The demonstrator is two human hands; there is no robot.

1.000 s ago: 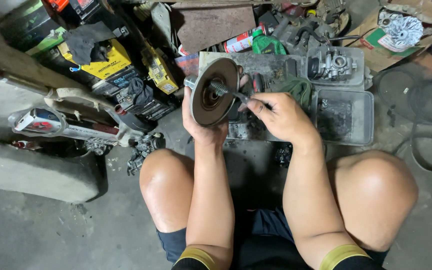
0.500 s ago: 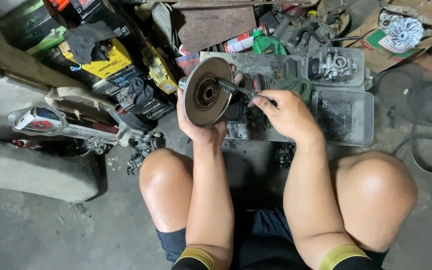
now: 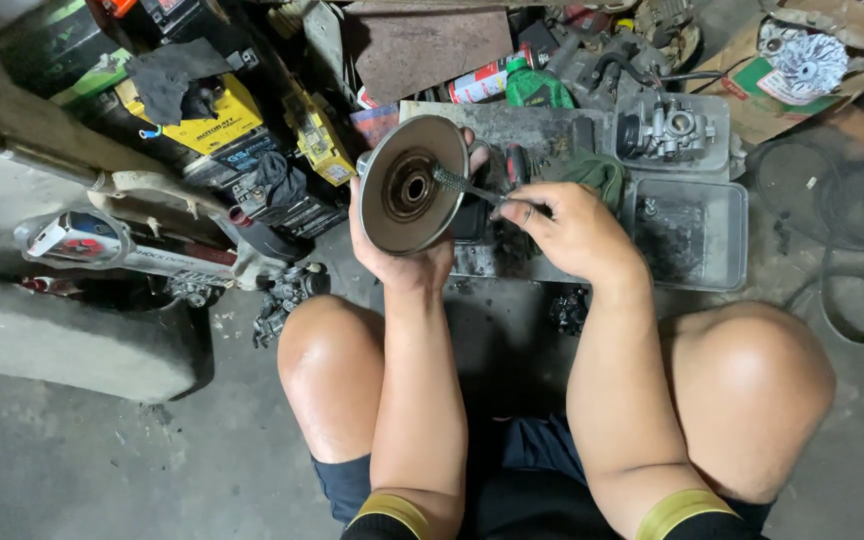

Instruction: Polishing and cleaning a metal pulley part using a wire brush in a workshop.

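My left hand grips a round grey metal pulley disc from below and behind, tilted so its dished face and centre hub show. My right hand holds a small wire brush whose bristled tip rests on the disc's face near the hub. Both hands are above a dirty grey plastic tray, and my bare knees are spread to either side below.
A carburettor sits in a second tray at the back right. Yellow and black boxes, rags and spray cans crowd the back left. A motorcycle part lies left. Black rubber belts lie at right. A foot shows at the left edge.
The disc has tipped a little toward me and shifted slightly left. The brush has moved across its face toward the hub.
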